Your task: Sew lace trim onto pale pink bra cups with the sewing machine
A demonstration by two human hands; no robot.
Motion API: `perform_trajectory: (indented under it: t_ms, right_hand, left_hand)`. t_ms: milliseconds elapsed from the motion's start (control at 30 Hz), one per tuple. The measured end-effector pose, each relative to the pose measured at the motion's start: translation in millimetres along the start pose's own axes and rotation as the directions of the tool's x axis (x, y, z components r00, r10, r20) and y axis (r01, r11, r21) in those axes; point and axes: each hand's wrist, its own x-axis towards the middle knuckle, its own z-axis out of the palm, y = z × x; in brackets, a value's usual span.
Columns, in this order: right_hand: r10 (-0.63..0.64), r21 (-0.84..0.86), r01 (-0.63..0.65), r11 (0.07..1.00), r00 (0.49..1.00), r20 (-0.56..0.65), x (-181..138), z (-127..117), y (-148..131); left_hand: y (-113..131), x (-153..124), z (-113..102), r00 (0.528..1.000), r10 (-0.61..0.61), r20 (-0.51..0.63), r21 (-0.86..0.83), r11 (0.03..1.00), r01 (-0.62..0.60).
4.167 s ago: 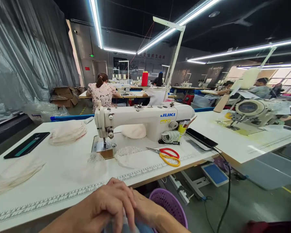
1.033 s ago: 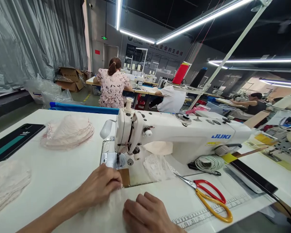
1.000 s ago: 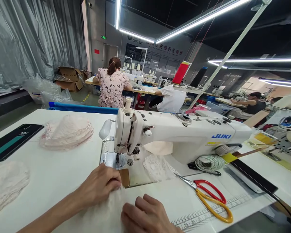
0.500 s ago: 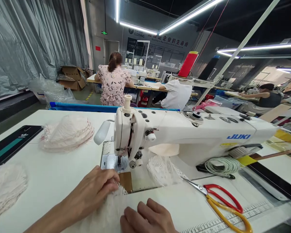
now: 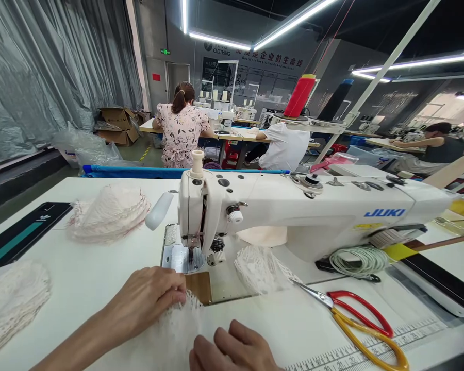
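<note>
A white lace piece [image 5: 178, 324] lies on the white table just in front of the needle plate [image 5: 181, 256] of a white JUKI sewing machine [image 5: 305, 208]. My left hand [image 5: 147, 301] rests on the lace's left edge with fingers curled and pinched on it. My right hand [image 5: 232, 353] sits at the bottom edge, fingers bent and pressing the lace down. The presser foot [image 5: 191, 253] stands a short way beyond my left fingertips.
Lace cup stacks lie at the back left [image 5: 108, 212], far left [image 5: 11, 299] and by the machine arm [image 5: 259, 268]. Red and yellow scissors [image 5: 355, 319], a cord coil [image 5: 358, 259] and a dark phone [image 5: 19, 239] lie on the table. People sit at benches behind.
My hands rose from my lap to the table and brought the lace piece up to the needle plate. Over the last second they held nearly still; the view crept closer.
</note>
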Motion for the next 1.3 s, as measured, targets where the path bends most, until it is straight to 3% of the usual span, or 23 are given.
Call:
perform_trajectory:
  t_ms: [233, 333, 533, 1300]
  right_hand:
    - [0.080, 0.037, -0.076, 0.996, 0.992, -0.098, 14.4, -3.3, 3.8]
    - [0.118, 0.063, -0.114, 0.992, 0.991, -0.066, 16.4, -8.7, 6.5]
    - [-0.120, 0.024, 0.119, 0.993, 0.991, 0.049, 12.4, -17.4, 15.3]
    - [-0.079, 0.101, 0.076, 0.992, 0.996, 0.034, 9.0, -10.1, 17.2]
  left_hand:
    - [2.7, 4.7, 3.7, 1.000, -0.021, 0.006, -0.129, 0.991, 0.021]
    - [2.8, 7.6, 8.8, 1.000, -0.030, 0.003, -0.146, 0.989, 0.030]
    - [1.1, 10.7, 18.4, 0.999, -0.012, -0.033, -0.116, 0.993, 0.008]
    - [0.0, 13.7, 15.0, 0.999, -0.035, 0.009, -0.148, 0.988, 0.036]
